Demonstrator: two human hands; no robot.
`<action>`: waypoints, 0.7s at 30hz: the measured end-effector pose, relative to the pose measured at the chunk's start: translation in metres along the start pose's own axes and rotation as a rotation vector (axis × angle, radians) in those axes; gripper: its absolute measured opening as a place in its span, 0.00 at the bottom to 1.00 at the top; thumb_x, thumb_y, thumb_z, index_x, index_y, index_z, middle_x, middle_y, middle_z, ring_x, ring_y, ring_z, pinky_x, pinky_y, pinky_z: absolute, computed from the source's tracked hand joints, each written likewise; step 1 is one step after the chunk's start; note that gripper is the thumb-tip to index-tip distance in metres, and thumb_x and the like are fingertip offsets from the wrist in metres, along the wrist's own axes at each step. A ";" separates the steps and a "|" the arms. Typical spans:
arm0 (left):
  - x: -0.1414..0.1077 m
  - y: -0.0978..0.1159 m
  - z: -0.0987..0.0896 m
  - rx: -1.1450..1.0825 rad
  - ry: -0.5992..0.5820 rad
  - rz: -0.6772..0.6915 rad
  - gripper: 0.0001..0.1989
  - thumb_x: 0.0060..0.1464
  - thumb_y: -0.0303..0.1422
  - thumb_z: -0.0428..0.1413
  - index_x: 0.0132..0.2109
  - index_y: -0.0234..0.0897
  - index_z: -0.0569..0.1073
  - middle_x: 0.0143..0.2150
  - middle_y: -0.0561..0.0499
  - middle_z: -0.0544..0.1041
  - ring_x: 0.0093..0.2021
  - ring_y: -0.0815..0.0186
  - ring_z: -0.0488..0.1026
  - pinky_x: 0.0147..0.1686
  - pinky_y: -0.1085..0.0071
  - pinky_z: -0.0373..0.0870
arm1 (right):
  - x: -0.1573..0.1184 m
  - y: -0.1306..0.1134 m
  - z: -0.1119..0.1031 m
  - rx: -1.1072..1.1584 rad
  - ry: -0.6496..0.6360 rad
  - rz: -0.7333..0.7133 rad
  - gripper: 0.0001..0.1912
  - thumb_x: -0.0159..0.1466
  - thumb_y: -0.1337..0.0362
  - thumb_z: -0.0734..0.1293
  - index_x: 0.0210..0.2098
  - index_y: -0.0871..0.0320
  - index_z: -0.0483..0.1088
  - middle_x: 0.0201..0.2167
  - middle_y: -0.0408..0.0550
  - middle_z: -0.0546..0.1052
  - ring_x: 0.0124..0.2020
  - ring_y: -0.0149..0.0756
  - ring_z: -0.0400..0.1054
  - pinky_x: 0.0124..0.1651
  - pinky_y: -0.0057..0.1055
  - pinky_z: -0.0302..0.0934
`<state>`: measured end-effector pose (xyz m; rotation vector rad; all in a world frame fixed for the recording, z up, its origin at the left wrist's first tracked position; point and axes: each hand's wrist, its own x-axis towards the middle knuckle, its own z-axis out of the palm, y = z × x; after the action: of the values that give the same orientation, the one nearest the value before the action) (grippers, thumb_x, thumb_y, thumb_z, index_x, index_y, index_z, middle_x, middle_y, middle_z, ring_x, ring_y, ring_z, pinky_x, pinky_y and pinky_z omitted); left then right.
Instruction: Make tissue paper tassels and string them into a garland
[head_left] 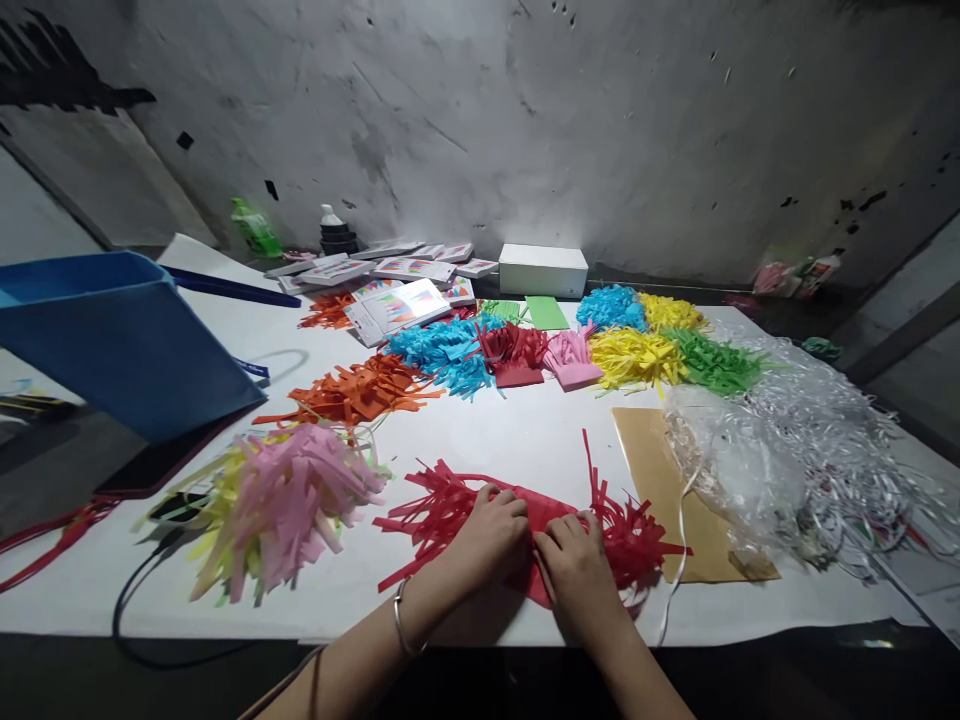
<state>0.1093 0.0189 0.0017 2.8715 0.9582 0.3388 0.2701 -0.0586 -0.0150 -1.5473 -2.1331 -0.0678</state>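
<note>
While the left hand and the right hand rested side by side on the red fringed paper, their fingers were bent over its flat middle — whether they pinched it or only pressed it could not be told. The paper lay near the front edge of the white table, its cut strips spread out at both ends, and a bracelet ringed the left wrist. Off to the left sat a pink and yellow fringe bundle, with an orange fringe behind it. Farther back, a blue fringe, a dark red fringe, a pink fringe, a yellow fringe and a green fringe ran in a row — left to right. Printed packs were heaped beside a white box near the wall. On the right, clear plastic lay partly over a brown sheet, and a blue container leaned at the far left.
</note>
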 end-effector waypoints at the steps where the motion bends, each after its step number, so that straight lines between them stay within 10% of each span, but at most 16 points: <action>1: -0.001 0.000 -0.002 -0.009 0.014 0.003 0.10 0.60 0.27 0.58 0.28 0.37 0.75 0.33 0.51 0.76 0.37 0.61 0.67 0.46 0.57 0.59 | 0.003 0.001 0.002 -0.001 0.005 -0.009 0.08 0.64 0.74 0.64 0.35 0.55 0.71 0.33 0.44 0.74 0.38 0.39 0.65 0.58 0.44 0.50; 8: -0.023 0.016 -0.002 -0.059 0.026 0.221 0.04 0.62 0.27 0.57 0.38 0.38 0.75 0.42 0.50 0.78 0.45 0.62 0.71 0.49 0.66 0.66 | 0.019 0.005 0.009 0.045 0.142 0.102 0.13 0.69 0.74 0.57 0.31 0.55 0.67 0.30 0.43 0.73 0.32 0.37 0.67 0.46 0.35 0.56; 13: -0.023 0.017 -0.001 -0.092 -0.011 0.047 0.11 0.58 0.34 0.62 0.49 0.42 0.75 0.55 0.48 0.77 0.56 0.54 0.70 0.55 0.56 0.67 | 0.033 0.033 -0.008 0.034 0.367 0.273 0.15 0.74 0.64 0.53 0.36 0.54 0.68 0.31 0.45 0.77 0.32 0.38 0.71 0.39 0.32 0.61; 17: -0.021 0.007 -0.001 -0.035 -0.122 -0.115 0.33 0.50 0.40 0.66 0.62 0.41 0.70 0.67 0.38 0.67 0.65 0.39 0.63 0.62 0.39 0.58 | 0.022 0.088 -0.049 -0.044 0.642 0.510 0.20 0.74 0.55 0.52 0.39 0.57 0.69 0.29 0.51 0.78 0.29 0.40 0.73 0.31 0.32 0.63; 21: -0.023 -0.002 0.006 -0.025 -0.148 -0.121 0.32 0.54 0.46 0.62 0.64 0.42 0.68 0.66 0.38 0.69 0.65 0.38 0.63 0.63 0.36 0.55 | -0.041 0.146 -0.121 -0.178 0.901 0.789 0.20 0.70 0.52 0.55 0.41 0.60 0.71 0.25 0.54 0.75 0.23 0.46 0.68 0.27 0.37 0.58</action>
<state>0.0918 0.0064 -0.0088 2.7542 1.0855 0.1253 0.4552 -0.0822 0.0380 -1.8586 -0.7868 -0.5657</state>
